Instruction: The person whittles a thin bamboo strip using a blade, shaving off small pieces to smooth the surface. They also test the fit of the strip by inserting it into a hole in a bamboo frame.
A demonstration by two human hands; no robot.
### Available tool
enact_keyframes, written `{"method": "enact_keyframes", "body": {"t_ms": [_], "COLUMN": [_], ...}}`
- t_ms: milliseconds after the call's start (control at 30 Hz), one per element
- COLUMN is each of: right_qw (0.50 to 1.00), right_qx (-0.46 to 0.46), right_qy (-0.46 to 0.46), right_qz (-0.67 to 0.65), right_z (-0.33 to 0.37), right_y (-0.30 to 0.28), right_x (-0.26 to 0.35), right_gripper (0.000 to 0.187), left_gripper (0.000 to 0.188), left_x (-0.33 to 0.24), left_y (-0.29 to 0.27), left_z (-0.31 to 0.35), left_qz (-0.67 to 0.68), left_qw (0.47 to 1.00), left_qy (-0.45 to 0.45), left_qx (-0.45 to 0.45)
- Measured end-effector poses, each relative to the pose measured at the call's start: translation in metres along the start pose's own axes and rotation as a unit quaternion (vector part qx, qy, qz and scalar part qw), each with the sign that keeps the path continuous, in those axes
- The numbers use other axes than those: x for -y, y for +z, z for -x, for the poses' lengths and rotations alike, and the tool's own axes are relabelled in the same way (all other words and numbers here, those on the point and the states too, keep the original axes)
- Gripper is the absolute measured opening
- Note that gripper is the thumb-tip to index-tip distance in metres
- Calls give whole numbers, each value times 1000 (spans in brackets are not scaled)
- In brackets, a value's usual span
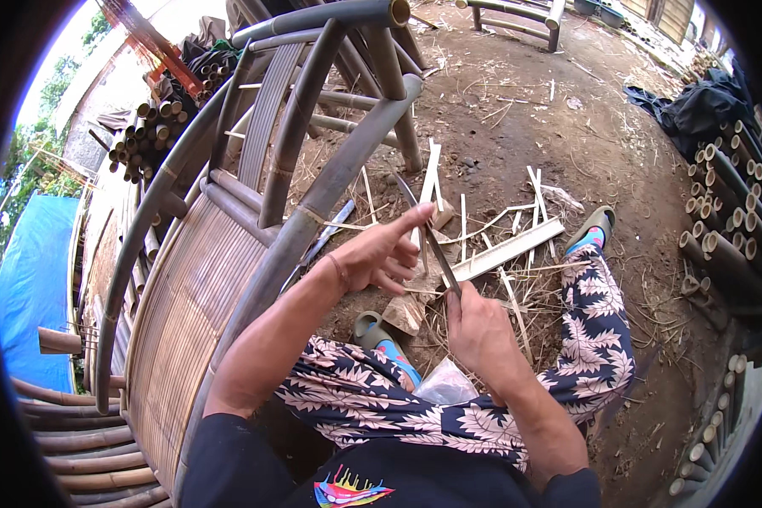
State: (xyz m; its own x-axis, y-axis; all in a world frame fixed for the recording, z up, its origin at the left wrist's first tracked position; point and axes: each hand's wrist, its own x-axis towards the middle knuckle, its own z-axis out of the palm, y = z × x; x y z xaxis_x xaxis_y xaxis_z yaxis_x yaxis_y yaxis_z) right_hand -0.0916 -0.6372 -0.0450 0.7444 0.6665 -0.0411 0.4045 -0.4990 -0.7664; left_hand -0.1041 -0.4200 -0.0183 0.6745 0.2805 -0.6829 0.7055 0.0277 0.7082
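My right hand [484, 334] is closed round the lower end of a long, narrow knife [441, 256] with a slightly curved dark blade. The blade slants up and to the left, away from me. Beside it, my left hand [381, 256] has its fingers spread and its thumb stretched out by the blade. Whether the thumb touches the blade I cannot tell. Just beyond my right hand lies a split bamboo piece [512, 251], pale side up. Thin bamboo strips [516, 313] and a wooden block [405, 313] are on the ground between my feet.
A dark bamboo bench [196, 279] stands close on my left, its frame rising near my left arm. Bundled bamboo poles [728, 237] are stacked at the right. Another bamboo frame [516, 10] stands far ahead. Shavings litter the dirt floor [516, 110]. A blue tarp [38, 288] hangs far left.
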Motion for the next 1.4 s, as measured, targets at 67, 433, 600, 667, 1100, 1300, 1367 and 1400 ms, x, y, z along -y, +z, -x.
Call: {"method": "enact_keyframes", "body": {"t_ms": [67, 433, 600, 667, 1100, 1300, 1367, 1400], "right_qw": [1000, 990, 994, 994, 995, 994, 987, 986], "right_qx": [14, 120, 93, 90, 71, 90, 137, 139], "right_qy": [13, 76, 51, 48, 57, 39, 45, 57], "right_qz": [24, -7, 38, 46, 27, 54, 68, 78], "right_z": [-8, -36, -43, -51, -58, -52, -43, -39], "right_y": [-8, -41, -32, -36, -35, 1, 36, 36], "right_x": [0, -5, -15, -16, -26, -60, -98, -108], "right_gripper": [21, 28, 29, 29, 28, 26, 27, 28], "left_gripper": [87, 89, 90, 85, 53, 58, 64, 68], "left_x": [-5, -9, -15, -17, -17, -6, 7, 6], "left_y": [3, 7, 5, 7, 10, 0, -10, -1], "left_z": [-8, -31, -37, -44, -56, -43, -29, -24], "left_qz": [59, 37, 38, 65, 148, 135, 104, 84], "left_qw": [998, 999, 998, 995, 984, 986, 991, 992], "left_qy": [-8, 20, 49, 75, 87, 89, 85, 96], "left_qx": [24, 12, 6, 3, 39, 30, 12, 6]}}
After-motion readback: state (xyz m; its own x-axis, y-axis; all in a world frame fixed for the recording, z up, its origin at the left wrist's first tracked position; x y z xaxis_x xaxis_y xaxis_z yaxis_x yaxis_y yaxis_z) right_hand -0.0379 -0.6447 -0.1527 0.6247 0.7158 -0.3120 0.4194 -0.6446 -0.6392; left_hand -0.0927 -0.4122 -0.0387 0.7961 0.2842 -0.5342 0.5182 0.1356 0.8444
